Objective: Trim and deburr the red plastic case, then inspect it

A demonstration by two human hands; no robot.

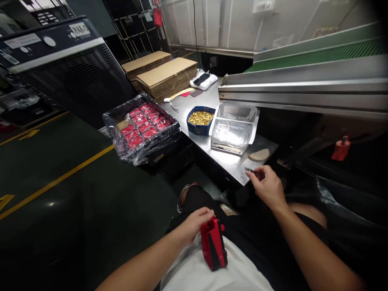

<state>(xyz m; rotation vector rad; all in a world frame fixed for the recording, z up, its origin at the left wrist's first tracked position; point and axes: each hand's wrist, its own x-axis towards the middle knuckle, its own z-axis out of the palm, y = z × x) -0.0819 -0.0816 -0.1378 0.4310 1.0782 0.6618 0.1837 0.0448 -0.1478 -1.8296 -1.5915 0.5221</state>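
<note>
My left hand [194,223] is closed round the top of a red and black device [214,243] that rests in my lap against my white shirt. My right hand [266,186] reaches to the near corner of the steel table [230,161], its fingers pinched on a small dark item [250,170] I cannot make out. A beige flat piece [259,154] lies on the table just beyond that hand. Farther back stand a clear plastic box [233,127] and a blue tub of small gold parts [200,119].
A plastic-wrapped tray of red items [142,125] sits left of the table. Stacked flat cardboard [163,72] and a phone on a white cloth [202,80] lie at the far end. A green conveyor with steel rails [303,72] runs on the right. Yellow floor lines [60,178] mark the left.
</note>
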